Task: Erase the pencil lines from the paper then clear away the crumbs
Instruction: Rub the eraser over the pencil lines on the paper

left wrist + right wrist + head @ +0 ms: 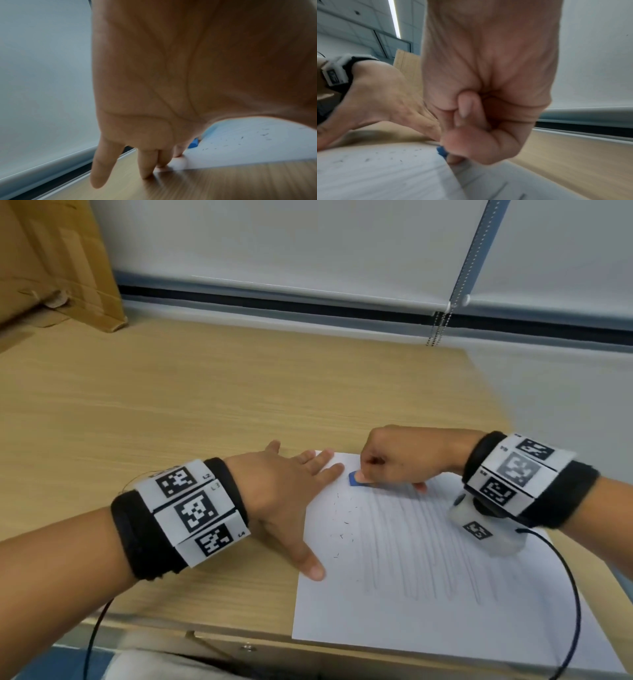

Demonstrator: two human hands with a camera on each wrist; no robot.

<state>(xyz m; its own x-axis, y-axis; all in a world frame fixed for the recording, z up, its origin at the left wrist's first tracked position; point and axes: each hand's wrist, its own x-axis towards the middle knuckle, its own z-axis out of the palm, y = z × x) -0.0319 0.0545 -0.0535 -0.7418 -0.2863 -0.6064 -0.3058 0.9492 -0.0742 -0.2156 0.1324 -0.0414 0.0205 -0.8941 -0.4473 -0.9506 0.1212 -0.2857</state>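
Note:
A white sheet of paper (411, 594) lies at the desk's front right, covered with faint vertical pencil lines (428, 549). Dark eraser crumbs (344, 522) are scattered over its left part, where no lines show. My right hand (394, 460) pinches a small blue eraser (354, 478) and presses it on the paper near the top left corner. My left hand (291, 484) lies flat, fingers spread, on the paper's left edge and the desk. The left wrist view shows the eraser (193, 144) past my fingers (147, 162), and the right wrist view shows it (441, 150) under my thumb.
The wooden desk (205, 405) stretches far and left of the paper. A cardboard box (58, 258) stands at the far left corner. A roller blind with a bead chain (436, 326) hangs behind the desk. A cable (565, 594) runs from my right wrist across the paper.

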